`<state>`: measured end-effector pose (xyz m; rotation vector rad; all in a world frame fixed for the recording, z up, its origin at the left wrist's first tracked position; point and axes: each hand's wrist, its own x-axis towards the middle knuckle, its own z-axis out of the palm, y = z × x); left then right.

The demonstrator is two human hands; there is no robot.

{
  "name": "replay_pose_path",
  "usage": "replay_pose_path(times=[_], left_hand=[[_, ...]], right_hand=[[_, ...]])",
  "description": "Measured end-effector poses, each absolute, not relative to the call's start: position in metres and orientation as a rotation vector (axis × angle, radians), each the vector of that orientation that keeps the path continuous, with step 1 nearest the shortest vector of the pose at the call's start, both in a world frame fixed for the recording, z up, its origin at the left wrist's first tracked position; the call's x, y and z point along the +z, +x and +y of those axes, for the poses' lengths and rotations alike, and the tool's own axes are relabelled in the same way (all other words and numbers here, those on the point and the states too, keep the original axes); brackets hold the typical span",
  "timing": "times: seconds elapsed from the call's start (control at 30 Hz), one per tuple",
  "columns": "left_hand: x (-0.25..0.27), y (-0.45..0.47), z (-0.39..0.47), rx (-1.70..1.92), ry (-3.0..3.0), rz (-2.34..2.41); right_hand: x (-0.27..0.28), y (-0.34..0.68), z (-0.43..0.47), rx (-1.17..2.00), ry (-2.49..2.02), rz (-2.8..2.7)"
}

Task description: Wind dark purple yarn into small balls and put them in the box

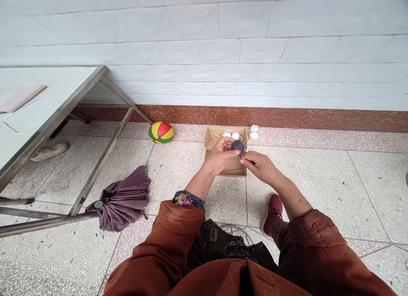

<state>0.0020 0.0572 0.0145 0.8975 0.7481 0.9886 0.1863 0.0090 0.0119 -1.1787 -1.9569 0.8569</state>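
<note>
Between the thumb and fingers of my left hand [219,155] is a small dark grey-blue ball of yarn [237,147]. My right hand [259,166] is close against the ball's lower right side, thumb and forefinger pinched together, apparently on the yarn's strand; the strand itself is hard to make out there. Below both hands an open cardboard box [241,172] stands on the floor, partly hidden by them. White yarn balls [235,135] with loose strands lie in its far part. Just right of the box are two more white yarn balls [253,135].
A red, yellow and green ball [161,132] rests on the floor near the wall. A folded purple umbrella [127,200] leans by the metal-framed table [79,75] at left. A shoe [50,152] shows under that table. The tiled wall [248,53] rises behind.
</note>
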Motion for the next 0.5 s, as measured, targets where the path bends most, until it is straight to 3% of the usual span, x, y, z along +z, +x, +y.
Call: replay_pose_path(times=[0.13,0.27,0.5], left_hand=[[0.014,0.001,0.058,0.998,0.937,0.802],[0.016,0.0,0.055,0.917,1.093,0.808],[0.016,0.004,0.045,0.666,1.161,0.629]], right_hand=[[0.031,0.189,0.005,0.929,-1.054,-1.938],[0.042,0.197,0.007,0.803,-1.095,-1.798],[0.026,0.199,0.016,0.664,-1.276,-1.672]])
